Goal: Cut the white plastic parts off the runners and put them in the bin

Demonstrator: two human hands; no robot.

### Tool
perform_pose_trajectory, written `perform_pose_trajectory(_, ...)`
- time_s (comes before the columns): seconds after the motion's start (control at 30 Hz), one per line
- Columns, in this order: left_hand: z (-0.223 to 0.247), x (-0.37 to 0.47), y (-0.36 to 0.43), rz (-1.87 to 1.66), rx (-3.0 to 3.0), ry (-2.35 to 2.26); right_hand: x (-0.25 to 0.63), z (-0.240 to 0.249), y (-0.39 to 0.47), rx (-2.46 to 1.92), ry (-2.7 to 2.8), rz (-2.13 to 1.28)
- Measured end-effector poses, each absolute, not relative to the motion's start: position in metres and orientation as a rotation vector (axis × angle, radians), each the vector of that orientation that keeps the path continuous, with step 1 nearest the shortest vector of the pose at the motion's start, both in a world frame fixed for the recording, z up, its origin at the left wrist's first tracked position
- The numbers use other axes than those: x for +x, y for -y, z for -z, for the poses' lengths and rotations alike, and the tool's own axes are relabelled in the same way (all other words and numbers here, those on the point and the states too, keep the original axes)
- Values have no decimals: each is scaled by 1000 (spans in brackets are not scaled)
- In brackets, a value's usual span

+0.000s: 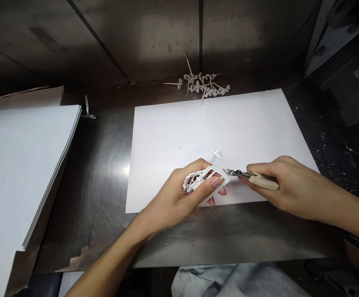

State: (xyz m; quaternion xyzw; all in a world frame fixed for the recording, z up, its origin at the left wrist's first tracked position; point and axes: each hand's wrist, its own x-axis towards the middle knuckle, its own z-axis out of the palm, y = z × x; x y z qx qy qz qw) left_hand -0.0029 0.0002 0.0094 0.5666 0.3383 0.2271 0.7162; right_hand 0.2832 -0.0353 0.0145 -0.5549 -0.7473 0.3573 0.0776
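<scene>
Scuffed metal worktop (99,181), one bright glint (125,169) — behind it, a dark seamed wall (154,37).

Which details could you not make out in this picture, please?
- Head view: the underside of the white part, hidden by the left grip.
- Head view: some of the handles of the pliers, covered by the right grip.
- Head view: whether the pliers' tips touch the part; too small.
- Head view: the left side of the paper stack, cut off by the picture's edge.
</scene>
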Motion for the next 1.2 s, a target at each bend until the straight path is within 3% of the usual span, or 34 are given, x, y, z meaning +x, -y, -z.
perform_pose_trajectory(0.27, -12, -2, 1, -539, 1257, -775, 279, -30, 28, -1821, 1879, -1233)
perform_pose_trajectory(0.5, -6, 5, 5, -441, 1090, -792, 266, -23, 28, -1468, 1643, -1574)
perform_pose_trajectory(0.83, 19, 16, 6, -466, 342, -732, 276, -7, 22, -1259, 1617, -1654)
perform_pose_trajectory(0.9, 25, 14, -1, -505, 238, -686, 277, -2, 17, -1364, 1688, -1524)
perform_pose_trajectory(1.03, 41, 21, -11, -577, 245, -619, 270, 1, -11, -1732, 1758, -911)
perform_pose_trajectory(1.2, 26, 7, -4, -701, 354, -604, 225, 4, -77, -1559, 2129, -666)
